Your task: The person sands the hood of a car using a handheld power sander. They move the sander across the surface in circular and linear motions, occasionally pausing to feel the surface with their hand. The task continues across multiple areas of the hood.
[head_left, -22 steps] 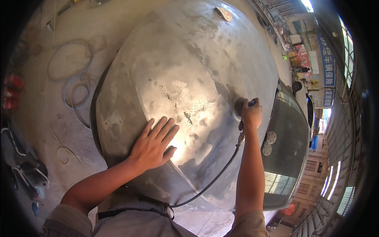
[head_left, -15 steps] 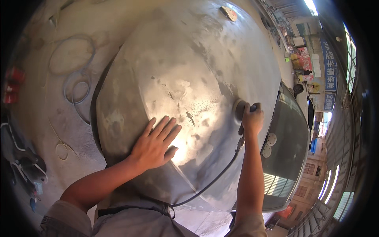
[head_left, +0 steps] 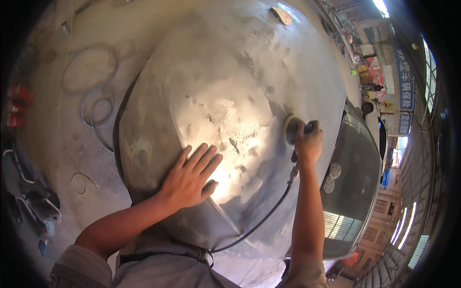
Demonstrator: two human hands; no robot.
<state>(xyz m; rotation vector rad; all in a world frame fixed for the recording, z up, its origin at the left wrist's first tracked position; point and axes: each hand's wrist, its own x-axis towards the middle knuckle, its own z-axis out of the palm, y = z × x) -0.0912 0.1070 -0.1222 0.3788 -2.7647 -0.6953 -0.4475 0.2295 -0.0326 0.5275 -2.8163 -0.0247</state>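
A large car hood with a patchy, sanded grey surface and small dark spots fills the middle of the view. My left hand lies flat on its near side, fingers spread and holding nothing. On the right part of the hood, my right hand is wrapped round an air sander, whose round pad rests against the surface. A dark air hose hangs from the sander and curves back toward my waist. My fingers hide part of the sander's body.
Two round perforated sanding discs lie by the windshield on the right. Another pale sanding disc sits at the hood's far end. On the floor to the left are a coiled hose, red cans and dark clutter.
The view has shifted slightly, so the surroundings appear a little to the right. My right hand and the sander stay almost at the same spot; my left hand still lies on the hood.
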